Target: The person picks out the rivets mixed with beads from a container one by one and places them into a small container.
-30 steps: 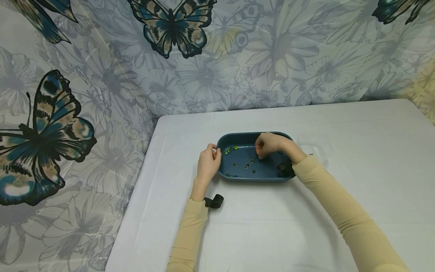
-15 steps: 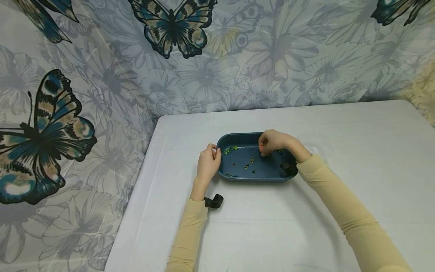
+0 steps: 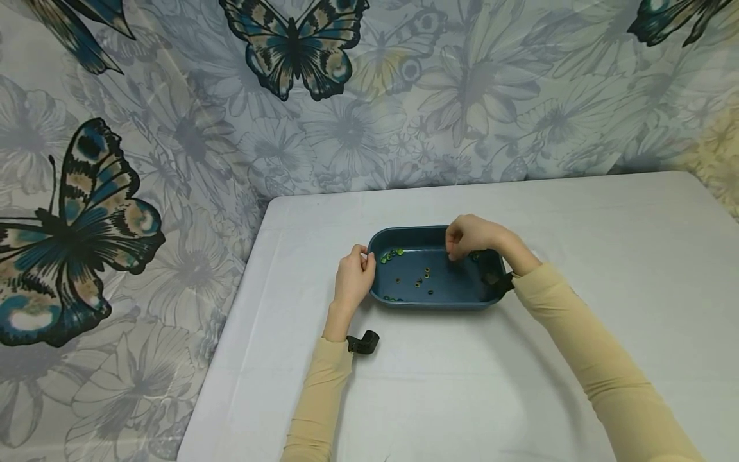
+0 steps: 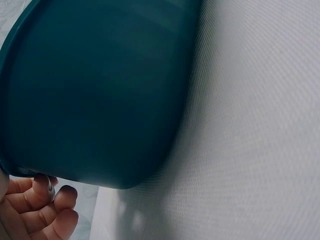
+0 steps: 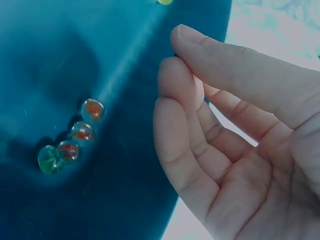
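- Blue tray (image 3: 412, 240), oblong with rounded corners, sat on a white-covered table (image 3: 439, 372), long side toward the person.
- Left hand (image 3: 355, 274) was at the tray's left end, thumb and curled fingers gripping the rim. The left wrist view showed bent fingertips close against the end wall.
- Right hand (image 3: 473, 234) hung over the right half of the tray, by the far rim. Fingers were curled, thumb tip brought against the forefinger; nothing showed between them.
- Orange-swirled marbles (image 5: 94, 109), three of them, lay in a slanting line on the tray floor, with a green marble (image 5: 49, 159) at the end of the line. All four were apart from the right hand's fingers.
- Green pieces (image 3: 392, 255) lay in a curved row in the far left corner of the tray.
- Small brownish pieces (image 3: 418, 283) were scattered about mid-floor, too small to make out in detail.
- Darker green pieces (image 3: 392, 299) lay along the near left edge, inside.
- Black device (image 3: 364, 342) was worn at the left wrist, beside a tan sleeve (image 3: 320, 404).
- Backdrop (image 3: 352, 128) behind carried grey flowers and blue-and-tan butterflies.
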`<action>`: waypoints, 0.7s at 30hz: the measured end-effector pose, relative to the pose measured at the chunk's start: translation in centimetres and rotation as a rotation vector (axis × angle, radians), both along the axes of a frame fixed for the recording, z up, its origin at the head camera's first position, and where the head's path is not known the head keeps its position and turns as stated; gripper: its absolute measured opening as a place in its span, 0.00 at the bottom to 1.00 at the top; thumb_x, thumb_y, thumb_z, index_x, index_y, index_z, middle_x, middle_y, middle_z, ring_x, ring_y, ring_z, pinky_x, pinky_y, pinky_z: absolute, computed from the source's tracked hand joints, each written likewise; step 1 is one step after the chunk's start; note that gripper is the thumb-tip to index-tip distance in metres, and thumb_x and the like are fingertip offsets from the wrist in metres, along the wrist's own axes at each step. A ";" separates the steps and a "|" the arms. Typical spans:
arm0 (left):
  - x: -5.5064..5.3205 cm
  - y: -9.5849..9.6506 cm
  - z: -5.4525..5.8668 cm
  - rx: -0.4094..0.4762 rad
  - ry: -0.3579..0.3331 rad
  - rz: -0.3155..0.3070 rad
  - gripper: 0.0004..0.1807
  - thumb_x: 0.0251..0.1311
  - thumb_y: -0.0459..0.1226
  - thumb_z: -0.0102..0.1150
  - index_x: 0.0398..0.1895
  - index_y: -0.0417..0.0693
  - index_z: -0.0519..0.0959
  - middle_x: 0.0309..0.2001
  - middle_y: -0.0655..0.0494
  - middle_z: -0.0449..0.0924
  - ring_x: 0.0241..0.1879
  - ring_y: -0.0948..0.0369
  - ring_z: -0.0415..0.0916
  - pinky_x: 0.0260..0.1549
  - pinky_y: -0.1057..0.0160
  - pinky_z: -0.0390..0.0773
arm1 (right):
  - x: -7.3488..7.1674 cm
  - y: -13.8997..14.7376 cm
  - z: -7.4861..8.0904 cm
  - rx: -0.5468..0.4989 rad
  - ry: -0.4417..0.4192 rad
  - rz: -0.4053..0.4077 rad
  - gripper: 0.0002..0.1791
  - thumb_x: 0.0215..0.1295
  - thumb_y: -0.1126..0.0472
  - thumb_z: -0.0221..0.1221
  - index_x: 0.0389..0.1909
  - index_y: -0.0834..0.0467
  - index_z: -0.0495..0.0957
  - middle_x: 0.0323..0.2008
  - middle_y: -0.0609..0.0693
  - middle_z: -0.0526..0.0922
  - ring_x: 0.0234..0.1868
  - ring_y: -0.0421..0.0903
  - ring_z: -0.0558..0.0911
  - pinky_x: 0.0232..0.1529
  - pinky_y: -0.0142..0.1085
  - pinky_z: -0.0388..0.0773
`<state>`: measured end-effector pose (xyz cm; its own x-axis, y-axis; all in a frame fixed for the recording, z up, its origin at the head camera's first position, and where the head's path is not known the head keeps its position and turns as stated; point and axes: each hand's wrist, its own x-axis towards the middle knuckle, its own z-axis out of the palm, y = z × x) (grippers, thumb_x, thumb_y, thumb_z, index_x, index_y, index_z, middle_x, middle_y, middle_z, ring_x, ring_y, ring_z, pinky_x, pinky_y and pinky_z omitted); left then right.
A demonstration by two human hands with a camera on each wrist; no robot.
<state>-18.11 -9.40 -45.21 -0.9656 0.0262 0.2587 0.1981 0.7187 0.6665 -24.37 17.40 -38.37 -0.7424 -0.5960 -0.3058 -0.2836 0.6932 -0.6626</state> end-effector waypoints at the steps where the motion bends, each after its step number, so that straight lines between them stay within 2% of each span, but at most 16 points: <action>1: 0.0 0.0 0.0 0.000 -0.001 -0.001 0.11 0.65 0.37 0.49 0.41 0.36 0.75 0.15 0.58 0.65 0.13 0.64 0.61 0.16 0.67 0.62 | 0.0 0.1 0.1 -0.002 0.003 -0.002 0.03 0.53 0.69 0.62 0.24 0.62 0.77 0.21 0.50 0.77 0.23 0.44 0.74 0.29 0.42 0.73; 9: 0.0 0.0 -0.1 0.004 -0.005 -0.006 0.11 0.65 0.37 0.49 0.41 0.36 0.74 0.15 0.57 0.65 0.13 0.63 0.62 0.16 0.67 0.63 | 0.1 1.0 0.5 -0.022 0.006 -0.013 0.03 0.53 0.69 0.62 0.25 0.63 0.77 0.22 0.50 0.79 0.25 0.45 0.77 0.33 0.48 0.75; 16: 0.0 0.0 0.0 0.002 -0.004 -0.006 0.11 0.65 0.37 0.49 0.42 0.36 0.74 0.15 0.57 0.65 0.13 0.63 0.62 0.16 0.67 0.63 | 0.4 2.1 1.1 -0.028 0.014 -0.029 0.04 0.53 0.68 0.63 0.24 0.63 0.76 0.22 0.50 0.79 0.25 0.45 0.77 0.31 0.41 0.74; 21: 0.0 0.0 0.0 0.008 -0.004 -0.009 0.11 0.65 0.36 0.49 0.42 0.36 0.74 0.14 0.57 0.65 0.13 0.63 0.62 0.16 0.67 0.63 | 0.7 2.8 1.5 -0.026 0.020 -0.049 0.04 0.53 0.68 0.63 0.25 0.64 0.76 0.21 0.50 0.78 0.25 0.46 0.76 0.32 0.40 0.74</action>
